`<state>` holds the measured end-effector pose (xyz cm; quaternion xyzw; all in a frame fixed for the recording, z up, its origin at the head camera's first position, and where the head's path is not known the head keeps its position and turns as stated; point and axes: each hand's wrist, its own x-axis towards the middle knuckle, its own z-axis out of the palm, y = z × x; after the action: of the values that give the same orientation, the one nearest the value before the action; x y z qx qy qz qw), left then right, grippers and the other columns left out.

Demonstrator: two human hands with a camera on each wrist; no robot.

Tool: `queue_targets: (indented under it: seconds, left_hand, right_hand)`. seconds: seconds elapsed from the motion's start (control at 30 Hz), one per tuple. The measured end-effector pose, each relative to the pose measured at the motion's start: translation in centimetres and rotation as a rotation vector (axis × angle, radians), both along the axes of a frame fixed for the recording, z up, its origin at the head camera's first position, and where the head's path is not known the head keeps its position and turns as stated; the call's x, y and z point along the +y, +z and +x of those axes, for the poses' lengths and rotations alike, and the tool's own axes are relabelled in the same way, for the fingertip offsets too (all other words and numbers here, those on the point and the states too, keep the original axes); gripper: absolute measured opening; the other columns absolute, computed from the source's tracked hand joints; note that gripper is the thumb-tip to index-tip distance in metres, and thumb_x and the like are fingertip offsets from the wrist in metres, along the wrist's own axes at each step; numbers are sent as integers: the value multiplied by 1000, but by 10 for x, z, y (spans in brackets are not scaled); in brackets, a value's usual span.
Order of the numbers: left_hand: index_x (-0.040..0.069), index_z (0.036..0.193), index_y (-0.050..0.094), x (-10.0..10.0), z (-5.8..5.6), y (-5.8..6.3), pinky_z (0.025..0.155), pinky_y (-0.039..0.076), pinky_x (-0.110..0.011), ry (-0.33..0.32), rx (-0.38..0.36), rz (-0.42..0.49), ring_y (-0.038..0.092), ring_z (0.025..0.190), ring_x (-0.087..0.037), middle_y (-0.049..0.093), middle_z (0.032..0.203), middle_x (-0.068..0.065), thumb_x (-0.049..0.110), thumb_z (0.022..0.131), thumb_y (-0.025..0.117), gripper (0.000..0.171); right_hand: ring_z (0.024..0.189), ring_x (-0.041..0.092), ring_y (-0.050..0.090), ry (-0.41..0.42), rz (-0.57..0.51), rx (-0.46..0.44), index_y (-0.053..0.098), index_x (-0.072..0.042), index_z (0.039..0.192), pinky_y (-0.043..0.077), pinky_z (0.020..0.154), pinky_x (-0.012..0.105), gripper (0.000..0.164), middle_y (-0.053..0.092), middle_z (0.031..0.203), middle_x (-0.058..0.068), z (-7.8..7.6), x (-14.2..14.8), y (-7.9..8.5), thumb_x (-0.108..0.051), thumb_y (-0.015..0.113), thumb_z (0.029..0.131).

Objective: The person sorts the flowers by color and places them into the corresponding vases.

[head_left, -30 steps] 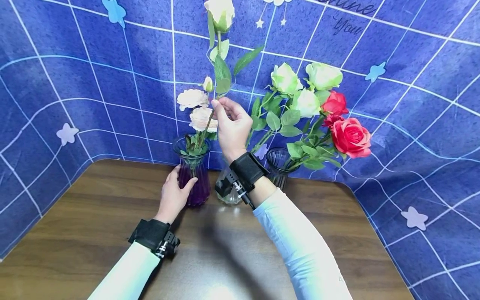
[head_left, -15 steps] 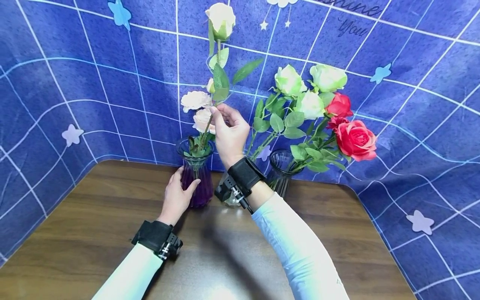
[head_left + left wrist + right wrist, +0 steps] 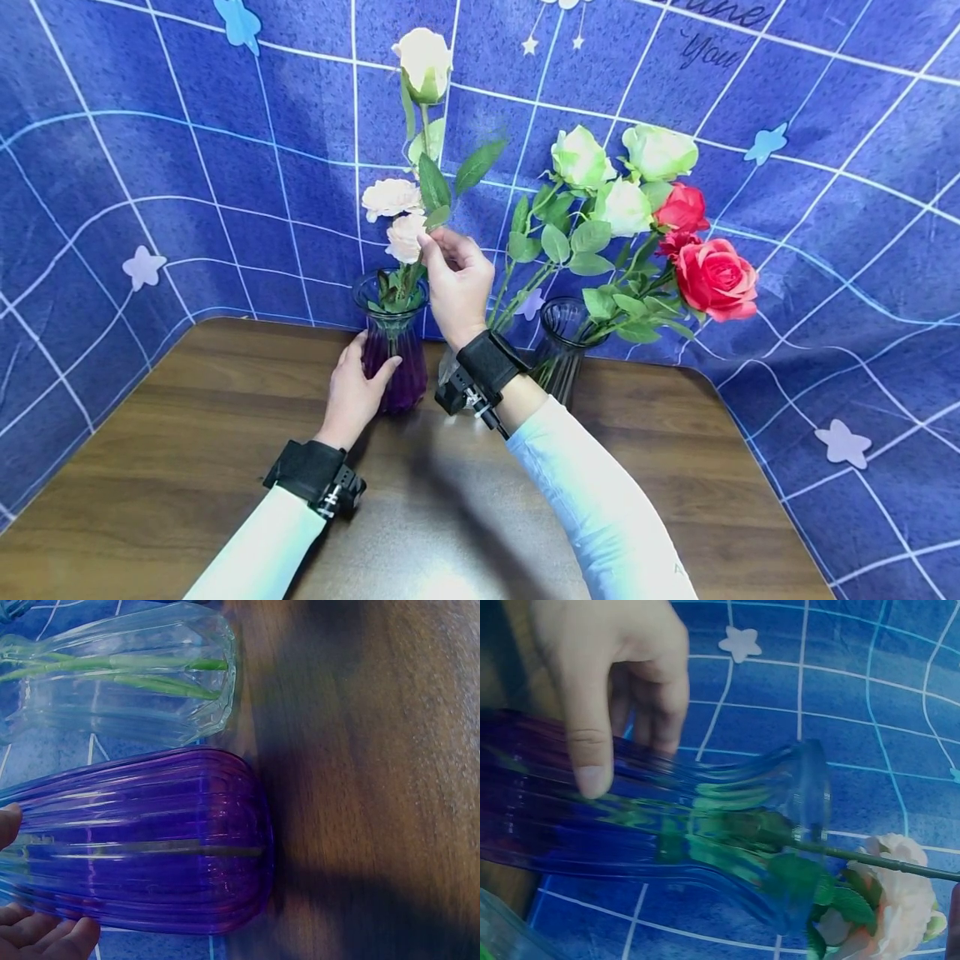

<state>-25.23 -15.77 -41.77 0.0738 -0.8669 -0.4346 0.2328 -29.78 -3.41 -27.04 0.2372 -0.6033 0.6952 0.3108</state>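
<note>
My left hand (image 3: 352, 396) grips the purple-blue glass vase (image 3: 401, 371) around its body, thumb in front and fingers on the far side. The vase stands upright on the wooden table. Above its mouth, my right hand (image 3: 459, 287) pinches the stem of a tall white rose (image 3: 424, 67) between thumb and fingertips. That rose's dark stem (image 3: 885, 862) runs into the vase mouth in the right wrist view. Pale pink flowers (image 3: 392, 200) stand in the same vase, partly behind the hand. In the left wrist view, a stem reaches down near the vase bottom.
Right beside the purple vase is a clear glass vase (image 3: 135, 686) with green stems, mostly hidden by my right wrist in the head view. A dark glass vase (image 3: 562, 333) holding red roses (image 3: 716, 279) is farther right. Greenish-white roses (image 3: 581, 158) rise there too. Blue cloth hangs behind the table.
My right hand has lowered toward the vase mouth, and the white rose has come down and slightly left with it. My left hand keeps its grip on the vase.
</note>
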Motion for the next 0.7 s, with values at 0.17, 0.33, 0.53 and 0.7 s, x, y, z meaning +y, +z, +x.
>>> queue_targets:
  seconds: [0.17, 0.33, 0.53, 0.7]
  left_hand:
    - [1, 140, 36, 1, 0, 1, 103, 36, -51, 2, -3, -3, 46, 123, -41, 47, 133, -25, 34, 88, 65, 68]
    - [2, 140, 36, 1, 0, 0, 103, 37, -50, 9, -8, -4, 46, 124, -40, 47, 134, -24, 34, 88, 65, 68]
    - [1, 139, 37, 2, 0, -1, 102, 38, -50, 17, 12, 3, 47, 122, -41, 48, 132, -25, 34, 87, 66, 68]
    - [1, 139, 38, 1, -1, -1, 101, 39, -50, 23, 26, -3, 49, 120, -41, 49, 131, -26, 34, 86, 66, 68]
  right_hand:
    - [63, 9, 59, -17, 71, -20, 65, 7, 89, 49, 61, 18, 13, 65, 75, 21, 2, -1, -10, -6, 65, 85]
    - [70, 14, 63, -49, 143, -77, 67, 3, 91, 51, 66, 17, 13, 69, 83, 18, 3, -4, -21, -8, 66, 85]
    - [72, 19, 66, -52, 195, -194, 69, 2, 89, 48, 63, 15, 14, 72, 84, 15, 5, -5, -26, -11, 68, 84]
    - [74, 20, 67, -61, 286, -254, 70, -2, 91, 48, 61, 16, 14, 72, 83, 12, 6, -3, -25, -14, 68, 84]
